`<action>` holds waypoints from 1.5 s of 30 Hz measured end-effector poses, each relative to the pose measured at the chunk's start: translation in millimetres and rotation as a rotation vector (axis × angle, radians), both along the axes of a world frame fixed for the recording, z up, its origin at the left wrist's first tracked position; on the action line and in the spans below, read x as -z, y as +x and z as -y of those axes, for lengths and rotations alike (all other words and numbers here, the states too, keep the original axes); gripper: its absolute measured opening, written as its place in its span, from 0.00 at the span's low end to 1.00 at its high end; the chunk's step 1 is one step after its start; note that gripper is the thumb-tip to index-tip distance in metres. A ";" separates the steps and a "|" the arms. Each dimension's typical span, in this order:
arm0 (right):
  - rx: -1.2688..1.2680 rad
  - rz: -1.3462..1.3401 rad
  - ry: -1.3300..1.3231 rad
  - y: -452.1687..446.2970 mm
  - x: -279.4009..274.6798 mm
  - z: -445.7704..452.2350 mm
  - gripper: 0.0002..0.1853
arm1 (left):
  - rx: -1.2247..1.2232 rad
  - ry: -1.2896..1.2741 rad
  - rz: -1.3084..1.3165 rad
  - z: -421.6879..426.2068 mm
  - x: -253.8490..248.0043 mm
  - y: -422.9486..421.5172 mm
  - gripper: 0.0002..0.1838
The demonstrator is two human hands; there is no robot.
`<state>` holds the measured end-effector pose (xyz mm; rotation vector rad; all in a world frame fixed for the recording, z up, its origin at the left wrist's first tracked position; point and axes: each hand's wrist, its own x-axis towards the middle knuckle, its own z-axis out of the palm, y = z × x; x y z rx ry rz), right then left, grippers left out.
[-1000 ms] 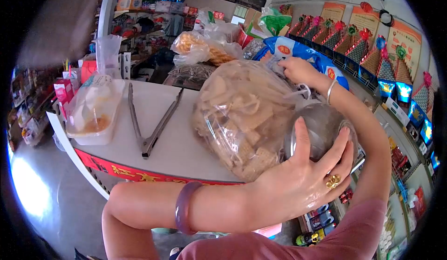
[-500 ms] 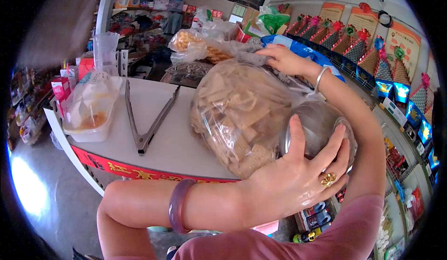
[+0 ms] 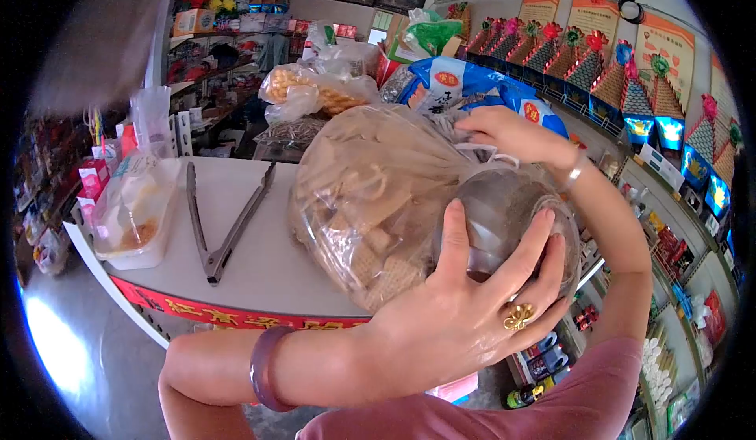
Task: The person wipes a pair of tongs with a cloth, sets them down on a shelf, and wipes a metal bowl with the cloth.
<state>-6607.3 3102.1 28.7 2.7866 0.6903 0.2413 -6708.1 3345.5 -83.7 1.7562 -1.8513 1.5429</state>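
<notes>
My left hand (image 3: 480,306), with a purple bangle and a gold ring, curls its spread fingers over a round, shiny grey container (image 3: 504,211) that looks see-through in places. Right beside it sits a large clear plastic bag (image 3: 370,204) full of flat, square, tan crackers or crisps. At the gathered top of that bag, my right hand (image 3: 512,133) has its fingers closed on the plastic; the fingertips are partly hidden. Metal tongs (image 3: 224,239) lie spread apart on the white tabletop, left of the bag.
A white plastic tub (image 3: 134,243) with brown residue stands at the table's left end. Behind are bags of twisted snacks (image 3: 315,89) and blue packets (image 3: 472,77). Shelves of goods (image 3: 669,282) line the right side. A red banner (image 3: 228,314) edges the table.
My right hand has moved nearer and to the right along the bag's neck. The view has shifted, so table items appear further left. My left hand keeps its place on the container.
</notes>
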 end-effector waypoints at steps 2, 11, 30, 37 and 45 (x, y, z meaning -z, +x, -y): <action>-0.195 -0.133 0.236 -20.8 -9.2 -0.4 0.14 | 0.006 0.011 -0.010 0.4 -1.0 0.5 0.23; 0.095 0.349 -0.157 144.0 27.7 32.2 0.24 | -0.016 -0.017 -0.051 3.0 -3.2 -6.9 0.21; 0.054 0.251 0.098 -70.4 37.2 111.8 0.22 | -0.129 0.019 0.014 10.5 -8.6 -16.6 0.26; 0.281 0.186 0.056 -42.0 36.1 131.6 0.17 | -0.127 0.027 0.004 14.2 -9.3 -21.4 0.25; 0.321 0.192 0.119 -84.1 51.2 209.2 0.20 | -0.092 0.056 -0.180 16.0 -15.1 -23.4 0.33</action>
